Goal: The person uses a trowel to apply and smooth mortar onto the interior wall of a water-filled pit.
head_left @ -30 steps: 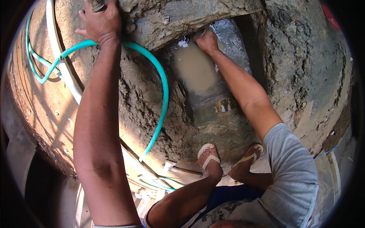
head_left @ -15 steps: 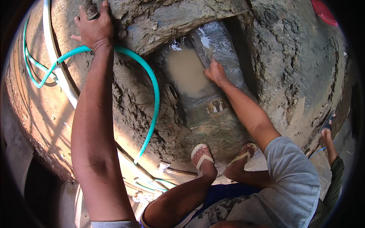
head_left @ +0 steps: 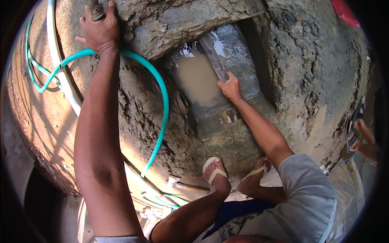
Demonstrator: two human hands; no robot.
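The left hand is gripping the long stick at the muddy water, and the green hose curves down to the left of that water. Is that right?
Not quite: the head view shows the right hand gripping the long stick at the muddy water. The green hose does curve down to the left of that water.

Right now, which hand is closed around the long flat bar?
The right hand, gripping the near end of the bar over muddy water; the left hand is spread beside a dark stub.
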